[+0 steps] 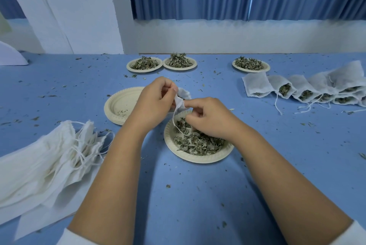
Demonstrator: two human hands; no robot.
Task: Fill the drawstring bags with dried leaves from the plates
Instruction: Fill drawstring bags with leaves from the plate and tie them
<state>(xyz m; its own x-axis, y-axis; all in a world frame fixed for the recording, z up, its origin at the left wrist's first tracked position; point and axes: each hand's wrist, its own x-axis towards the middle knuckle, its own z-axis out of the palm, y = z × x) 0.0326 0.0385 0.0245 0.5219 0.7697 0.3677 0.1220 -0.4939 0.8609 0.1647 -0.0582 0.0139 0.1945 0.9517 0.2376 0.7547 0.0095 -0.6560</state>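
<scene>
1: Many empty drawstring bags (pixel 39 161) lie heaped at your far left on the blue surface (pixel 198 195), strings tangled. Next to the right?
2: Stack of empty plates (pixel 116 106), a few crumbs in the top one. Your left hand (pixel 156 96) is held up just beside it.
1: Grip state, left?
2: Fingers curled, grip pinching the mouth of a white bag (pixel 183 94). Your right hand (pixel 208 116) meets it, thumb and forefinger pinching the same bag's edge. Note its drawstring (pixel 174 118) hangs down in a loop.
1: Bag position?
2: Held above the far rim of the near plate (pixel 198 158), which holds dried leaves (pixel 198 143). Three more heaped plates (pixel 179 69) sit along the far edge.
1: Far right?
2: Row of filled bags (pixel 307 90), overlapping, open mouths toward you, leaves showing. Loose leaf scraps dot the surface all around.
</scene>
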